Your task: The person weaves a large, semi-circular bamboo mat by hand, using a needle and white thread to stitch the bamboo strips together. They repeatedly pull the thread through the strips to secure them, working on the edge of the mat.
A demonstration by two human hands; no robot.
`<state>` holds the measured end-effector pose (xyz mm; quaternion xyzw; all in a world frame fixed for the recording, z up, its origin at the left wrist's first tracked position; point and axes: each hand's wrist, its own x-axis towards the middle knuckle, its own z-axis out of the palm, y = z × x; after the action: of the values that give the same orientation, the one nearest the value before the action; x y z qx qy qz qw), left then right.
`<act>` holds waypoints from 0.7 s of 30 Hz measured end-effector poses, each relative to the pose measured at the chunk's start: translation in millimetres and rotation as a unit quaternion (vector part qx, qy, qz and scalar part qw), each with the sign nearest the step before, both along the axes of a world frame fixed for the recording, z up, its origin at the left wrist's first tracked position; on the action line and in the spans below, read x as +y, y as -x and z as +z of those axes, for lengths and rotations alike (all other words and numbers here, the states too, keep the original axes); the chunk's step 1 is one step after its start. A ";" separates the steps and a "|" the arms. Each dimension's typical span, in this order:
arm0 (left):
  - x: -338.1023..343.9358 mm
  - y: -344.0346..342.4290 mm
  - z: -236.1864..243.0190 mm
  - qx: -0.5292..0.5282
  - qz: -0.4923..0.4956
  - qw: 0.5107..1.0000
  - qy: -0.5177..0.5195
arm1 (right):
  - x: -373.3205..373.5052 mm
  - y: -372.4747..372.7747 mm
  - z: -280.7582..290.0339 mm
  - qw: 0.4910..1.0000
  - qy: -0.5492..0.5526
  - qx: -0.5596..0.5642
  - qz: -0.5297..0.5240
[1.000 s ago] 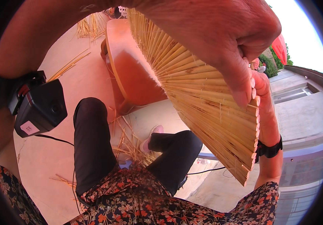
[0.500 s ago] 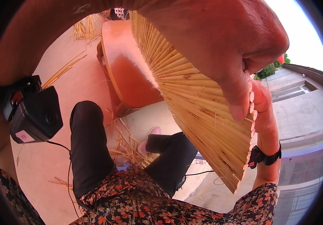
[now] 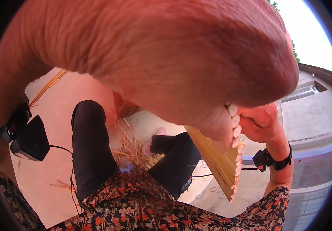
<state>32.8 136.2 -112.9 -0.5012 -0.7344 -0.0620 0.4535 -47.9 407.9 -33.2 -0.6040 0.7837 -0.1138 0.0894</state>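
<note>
A fan-shaped sheet of pale yellow stalks, joined side by side, hangs tilted in front of me. Its round cut ends form the right edge. My left hand fills the upper view very close up, thumb and fingers closed on that edge from above. It hides most of the sheet. On the far side of the cut ends, my right hand is closed against the same edge, its fingertips partly hidden behind the left hand and the stalks.
Loose stalks lie scattered on the floor between my legs, with longer stalks at upper left. Part of an orange-brown stool shows below my left hand. Small black devices with cables sit at my left wrist and right wrist.
My left hand has come up much closer to the view and now covers the stool and most of the sheet. The sheet's edge has shifted left and turned more edge-on.
</note>
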 end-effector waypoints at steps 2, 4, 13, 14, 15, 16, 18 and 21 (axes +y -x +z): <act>8.9 -2.1 -11.3 -0.023 0.010 1.000 0.011 | -10.8 14.7 -16.5 0.993 -0.040 -0.043 0.100; 3.4 -17.0 -6.4 -0.033 0.011 0.999 0.005 | -39.1 2.0 -12.3 0.984 -0.050 -0.044 0.164; 35.5 -57.8 -13.4 -0.094 -0.001 0.995 -0.013 | -20.1 -32.4 -41.7 0.969 -0.077 -0.152 0.180; 35.0 -58.4 -11.1 -0.089 0.001 0.996 -0.001 | -19.0 -31.5 -41.1 0.968 -0.078 -0.148 0.187; 36.1 -61.0 -9.6 -0.088 0.013 0.996 -0.006 | -19.6 -31.1 -38.3 0.967 -0.080 -0.143 0.197; 37.3 -65.9 -8.7 -0.087 0.027 0.996 -0.011 | -21.4 -30.3 -35.1 0.965 -0.082 -0.138 0.208; 42.0 -54.9 -17.8 -0.100 0.025 0.995 -0.005 | -11.2 -16.2 -42.0 0.967 -0.070 -0.138 0.200; 23.0 -74.1 -17.5 -0.156 0.065 0.985 0.021 | 8.4 4.3 -30.3 0.989 -0.022 -0.092 0.112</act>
<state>106.9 159.2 -130.4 -0.4460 -0.8284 -0.0945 0.3254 -52.2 416.4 -63.5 -0.6730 0.7018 -0.1405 0.1867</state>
